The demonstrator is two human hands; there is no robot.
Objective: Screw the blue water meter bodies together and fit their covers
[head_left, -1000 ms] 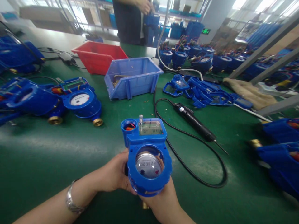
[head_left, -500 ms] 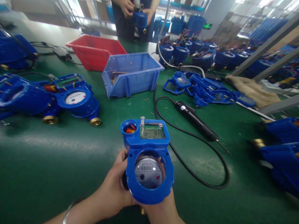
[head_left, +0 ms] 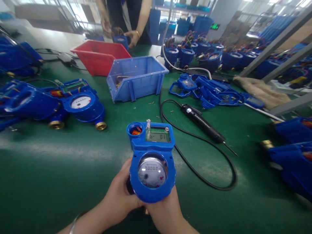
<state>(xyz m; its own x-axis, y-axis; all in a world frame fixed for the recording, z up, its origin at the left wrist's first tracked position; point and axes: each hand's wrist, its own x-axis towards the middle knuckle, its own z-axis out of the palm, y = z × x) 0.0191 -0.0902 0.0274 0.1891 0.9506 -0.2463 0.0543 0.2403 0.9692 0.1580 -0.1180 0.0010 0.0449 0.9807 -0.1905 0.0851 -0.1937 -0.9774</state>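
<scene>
A blue water meter [head_left: 152,195] is held up in front of me, its round dial facing my eyes. Its small lit display reads "b- 01", and orange-red wiring shows in the round opening at its upper left. My left hand [head_left: 122,190] grips the meter's left side and underside. From below and to the right, my right hand [head_left: 165,208] is wrapped round it, its fingers mostly hidden by the body. A brass fitting [head_left: 146,211] peeks out beneath. To the right on the green table lies a black electric screwdriver [head_left: 203,123] with its cable looping toward me.
A blue bin [head_left: 146,86] with small brass screws and a red bin [head_left: 97,55] stand ahead. Other water meters [head_left: 81,107] lie left; blue covers [head_left: 209,89] and a brown cloth [head_left: 263,92] lie right. Loose screws are scattered midtable. Across the table, a person's hands [head_left: 133,37] hold another meter.
The meter in my hands has shifted slightly up and left in view. The person opposite has lowered another meter and moved left, behind the red bin.
</scene>
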